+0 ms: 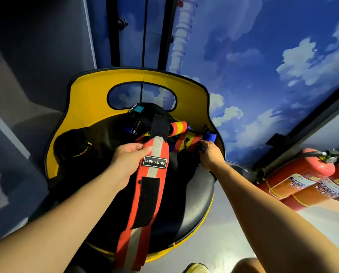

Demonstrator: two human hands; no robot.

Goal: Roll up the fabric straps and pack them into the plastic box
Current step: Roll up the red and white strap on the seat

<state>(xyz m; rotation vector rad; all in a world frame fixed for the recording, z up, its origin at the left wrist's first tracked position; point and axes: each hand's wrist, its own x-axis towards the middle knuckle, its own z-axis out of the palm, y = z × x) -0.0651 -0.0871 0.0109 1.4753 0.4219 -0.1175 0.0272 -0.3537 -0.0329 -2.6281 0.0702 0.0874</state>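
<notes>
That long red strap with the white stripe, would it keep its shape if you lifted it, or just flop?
Probably flop: the red strap already drapes limp from the left hand over the chair seat. It looks light, since a pinch holds it. The black patches look like fastener material and may snag other straps.

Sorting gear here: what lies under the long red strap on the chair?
The red strap, pinched by the left hand, drapes over black fabric on the chair's black seat. Whatever lies beneath that fabric is covered.
</notes>
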